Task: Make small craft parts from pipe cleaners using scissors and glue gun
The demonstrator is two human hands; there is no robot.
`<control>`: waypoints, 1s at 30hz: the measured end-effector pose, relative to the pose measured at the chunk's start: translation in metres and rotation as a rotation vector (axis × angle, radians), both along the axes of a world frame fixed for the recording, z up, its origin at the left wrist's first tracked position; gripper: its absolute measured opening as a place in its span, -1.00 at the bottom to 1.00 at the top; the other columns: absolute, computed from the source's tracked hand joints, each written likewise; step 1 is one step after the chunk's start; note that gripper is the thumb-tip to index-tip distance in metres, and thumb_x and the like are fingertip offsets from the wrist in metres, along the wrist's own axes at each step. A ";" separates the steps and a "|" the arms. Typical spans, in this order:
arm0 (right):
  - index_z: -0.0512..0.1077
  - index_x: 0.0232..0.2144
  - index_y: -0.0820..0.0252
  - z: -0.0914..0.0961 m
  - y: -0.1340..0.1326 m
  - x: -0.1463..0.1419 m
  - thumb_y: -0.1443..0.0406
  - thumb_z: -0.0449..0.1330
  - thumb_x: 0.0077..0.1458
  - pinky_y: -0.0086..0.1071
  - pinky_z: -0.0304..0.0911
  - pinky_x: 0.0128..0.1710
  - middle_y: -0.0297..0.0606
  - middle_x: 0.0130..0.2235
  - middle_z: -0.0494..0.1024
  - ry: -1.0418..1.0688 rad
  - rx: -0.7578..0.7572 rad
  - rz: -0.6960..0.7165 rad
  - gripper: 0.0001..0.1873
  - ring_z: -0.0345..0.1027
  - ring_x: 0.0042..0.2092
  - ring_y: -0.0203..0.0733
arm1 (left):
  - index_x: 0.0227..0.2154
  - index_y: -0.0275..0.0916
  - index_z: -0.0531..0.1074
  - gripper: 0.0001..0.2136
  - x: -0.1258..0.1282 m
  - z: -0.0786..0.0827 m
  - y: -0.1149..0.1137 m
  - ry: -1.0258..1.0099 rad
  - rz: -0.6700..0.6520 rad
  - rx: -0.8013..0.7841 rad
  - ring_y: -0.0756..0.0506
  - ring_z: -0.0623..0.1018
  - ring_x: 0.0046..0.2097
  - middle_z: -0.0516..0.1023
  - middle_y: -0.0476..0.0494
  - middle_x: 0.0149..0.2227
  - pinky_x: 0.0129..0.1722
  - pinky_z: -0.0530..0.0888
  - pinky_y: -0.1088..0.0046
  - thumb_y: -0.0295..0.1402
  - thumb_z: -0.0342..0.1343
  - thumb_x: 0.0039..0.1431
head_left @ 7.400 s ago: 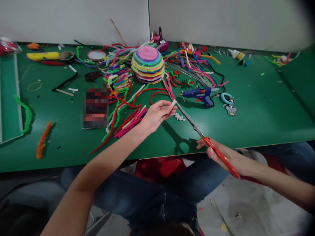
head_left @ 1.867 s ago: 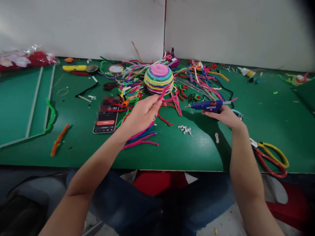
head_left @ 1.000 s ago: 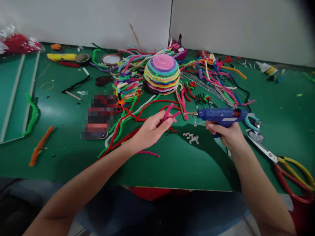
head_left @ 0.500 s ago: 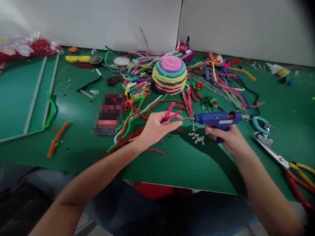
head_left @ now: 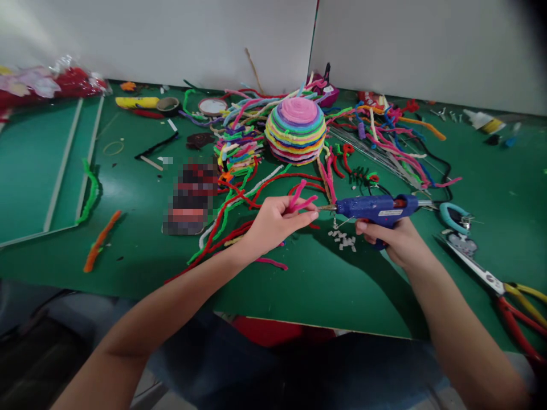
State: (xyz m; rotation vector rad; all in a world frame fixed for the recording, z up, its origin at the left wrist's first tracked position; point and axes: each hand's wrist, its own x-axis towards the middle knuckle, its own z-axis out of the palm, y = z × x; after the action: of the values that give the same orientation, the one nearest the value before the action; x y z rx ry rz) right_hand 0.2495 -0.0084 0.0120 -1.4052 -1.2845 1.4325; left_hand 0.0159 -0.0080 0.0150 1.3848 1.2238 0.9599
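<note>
My left hand (head_left: 277,225) pinches a pink pipe cleaner (head_left: 298,196) with its ends sticking up above the fingers. My right hand (head_left: 395,236) is wrapped around the handle of a blue hot glue gun (head_left: 370,209). The gun points left, and its metal nozzle is right at the left fingertips; whether it touches the pipe cleaner I cannot tell. Beneath the nozzle lies a small heap of clear glue bits (head_left: 343,239). Behind the hands stands a rounded, hat-like shape (head_left: 296,131) coiled in rainbow-striped pipe cleaners with a pink top.
Scissors (head_left: 485,273) with red and yellow handles lie open at right, near a turquoise ring (head_left: 455,218). Loose pipe cleaners (head_left: 395,136) spread at back right. A blurred-out phone-like object (head_left: 192,199), an orange pipe cleaner (head_left: 101,242) and a tape roll (head_left: 167,106) are at left.
Both hands keep almost the same place, with the glue gun nozzle still at the left fingertips. The whole view has shifted very slightly.
</note>
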 end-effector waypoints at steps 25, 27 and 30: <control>0.44 -0.57 0.16 0.002 0.000 0.000 0.12 0.40 -0.30 -0.45 0.07 -0.66 -0.35 -0.57 0.45 -0.025 -0.010 0.006 -0.71 0.18 -0.59 -0.38 | -0.55 -0.24 0.48 -0.88 -0.003 0.008 -0.001 0.063 0.006 0.014 0.10 0.19 -0.63 0.21 0.09 -0.72 -0.63 0.22 0.52 -0.31 0.18 -0.02; 0.44 -0.57 0.17 0.003 0.000 0.000 0.13 0.39 -0.30 -0.45 0.07 -0.65 -0.35 -0.57 0.45 -0.028 -0.011 0.004 -0.71 0.18 -0.59 -0.37 | -0.53 -0.24 0.49 -0.90 -0.003 0.009 0.000 0.046 0.011 0.018 0.08 0.32 -0.57 0.34 0.05 -0.66 -0.55 0.32 0.50 -0.33 0.19 -0.03; 0.44 -0.56 0.16 0.003 0.000 0.001 0.13 0.39 -0.29 -0.44 0.08 -0.65 -0.35 -0.56 0.46 -0.031 -0.003 0.004 -0.72 0.18 -0.59 -0.37 | -0.51 -0.25 0.51 -0.93 -0.002 0.010 0.000 0.000 0.019 0.019 0.01 0.47 -0.42 0.50 -0.03 -0.51 -0.38 0.44 0.44 -0.36 0.21 -0.05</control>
State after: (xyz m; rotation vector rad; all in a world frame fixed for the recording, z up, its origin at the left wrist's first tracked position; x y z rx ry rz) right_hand 0.2503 -0.0082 0.0147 -1.4324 -1.3060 1.4213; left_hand 0.0140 -0.0077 0.0255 1.3902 1.2330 0.9875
